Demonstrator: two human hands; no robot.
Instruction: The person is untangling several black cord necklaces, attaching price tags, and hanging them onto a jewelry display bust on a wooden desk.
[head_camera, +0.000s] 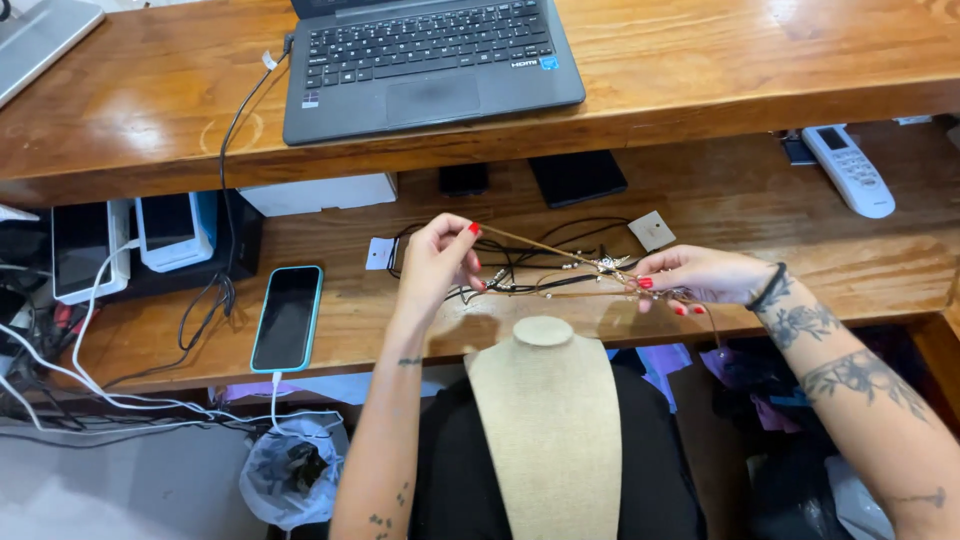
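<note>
My left hand (437, 258) pinches one end of a thin brown cord necklace (560, 258) with small metal and star-shaped charms. My right hand (700, 275) holds the other end, so the cord stretches between them over the lower wooden shelf (880, 262). Directly below the cord stands a beige fabric necklace bust (548, 420) on black cloth. Thin black cords (560, 232) lie tangled on the shelf behind the necklace.
A dark laptop (430, 65) sits on the upper desk. A phone in a teal case (287, 317) lies charging at left, with more devices (130, 240) and white cables. A white remote (849, 170) rests at right. A bag-lined bin (292, 470) is below.
</note>
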